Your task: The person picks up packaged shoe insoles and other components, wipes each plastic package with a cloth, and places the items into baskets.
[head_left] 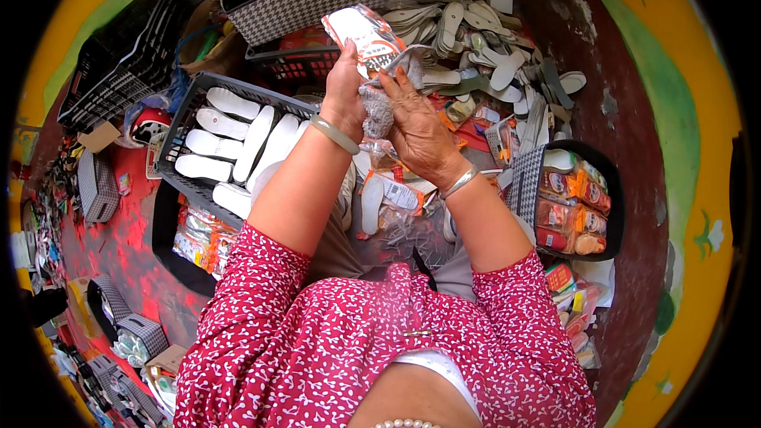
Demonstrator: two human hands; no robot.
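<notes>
Up at 12 o'clock, left fingers (349, 51) pinch a packet (358, 28), right fingers (402, 85) grip grey fabric (377, 111); bagged packs (556, 212) at 3 look done, insoles (255, 141) at 10 sit loose.

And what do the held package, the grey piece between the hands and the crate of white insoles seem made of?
Package: probably thin, glossy plastic film; it wrinkles and catches light. Grey piece: perhaps soft, matte knit or plush fabric, from its nubbly surface. Crate: likely rigid, dull grey plastic, judging by its even colour and stiff rim.
</notes>
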